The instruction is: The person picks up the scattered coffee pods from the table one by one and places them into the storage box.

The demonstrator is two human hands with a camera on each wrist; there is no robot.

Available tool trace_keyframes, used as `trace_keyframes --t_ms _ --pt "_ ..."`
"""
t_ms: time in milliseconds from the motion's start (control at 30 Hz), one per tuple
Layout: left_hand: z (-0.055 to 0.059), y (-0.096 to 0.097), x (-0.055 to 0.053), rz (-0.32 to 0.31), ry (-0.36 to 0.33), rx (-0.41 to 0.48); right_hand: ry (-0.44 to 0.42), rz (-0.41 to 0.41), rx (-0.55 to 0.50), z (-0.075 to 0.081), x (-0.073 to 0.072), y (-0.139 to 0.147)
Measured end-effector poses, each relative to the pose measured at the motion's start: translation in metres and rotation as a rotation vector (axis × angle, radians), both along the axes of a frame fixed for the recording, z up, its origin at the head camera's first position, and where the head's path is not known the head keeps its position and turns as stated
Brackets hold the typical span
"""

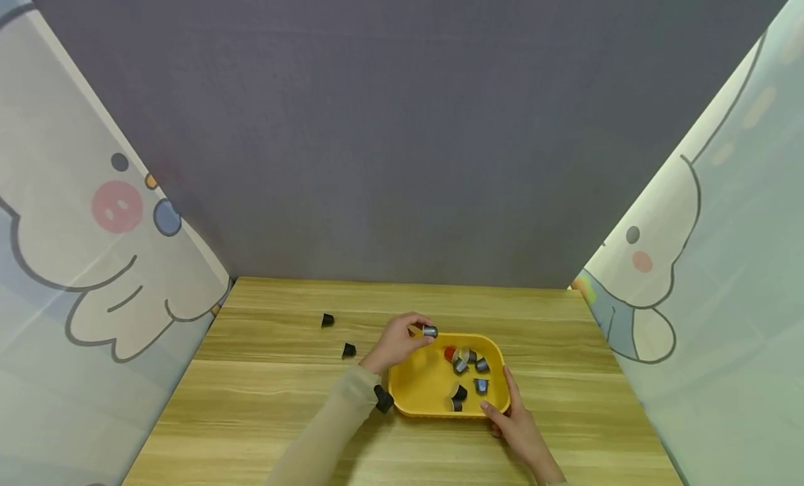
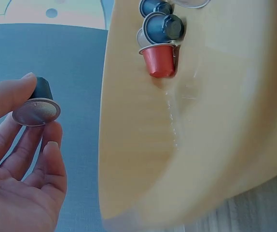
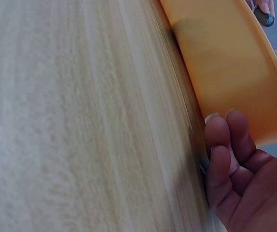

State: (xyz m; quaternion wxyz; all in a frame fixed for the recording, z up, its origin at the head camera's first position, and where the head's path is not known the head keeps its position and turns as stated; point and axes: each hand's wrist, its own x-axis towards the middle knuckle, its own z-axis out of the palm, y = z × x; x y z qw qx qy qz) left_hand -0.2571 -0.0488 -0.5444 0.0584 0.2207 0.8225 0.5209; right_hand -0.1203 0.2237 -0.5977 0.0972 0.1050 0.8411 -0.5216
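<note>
My left hand [image 1: 397,341] pinches a dark coffee capsule [image 1: 430,331] between thumb and fingers, over the far left part of a yellow tray [image 1: 417,385]. In the left wrist view the capsule's silvery foil lid [image 2: 36,112] faces the camera. My right hand [image 1: 520,430] grips the tray at its near right corner, thumb over the rim and the other fingers curled against the outer wall [image 3: 225,67]. Inside the tray lie several capsules, among them a red capsule [image 1: 449,353], a blue capsule [image 1: 481,385] and a black capsule [image 1: 460,392].
Left of the tray, a black capsule [image 1: 328,320] lies on the wooden table [image 1: 251,402], with another black capsule [image 1: 349,350] nearer to me. A grey panel [image 1: 402,158] rises behind the table, and cartoon-printed cloths [image 1: 75,262] hang at both sides.
</note>
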Motion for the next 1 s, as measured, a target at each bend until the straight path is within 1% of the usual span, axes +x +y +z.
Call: trace_keyframes --t_ms 200,400,633,833,1000 --pt "0.002 0.003 -0.004 -0.023 0.022 -0.039 -0.003 -0.002 -0.004 0.000 0.000 -0.001" --pt "0.004 0.005 -0.008 -0.021 0.036 -0.042 -0.005 -0.013 -0.012 0.000 -0.001 -0.001" --pt "0.010 0.010 -0.013 -0.038 0.089 -0.046 -0.002 -0.017 -0.012 0.001 -0.001 -0.001" --pt "0.015 0.016 -0.015 -0.060 0.070 -0.098 -0.011 -0.017 -0.011 -0.001 -0.001 -0.001" --pt "0.016 0.022 -0.018 -0.065 0.069 -0.137 -0.001 -0.017 -0.010 0.000 0.000 -0.002"
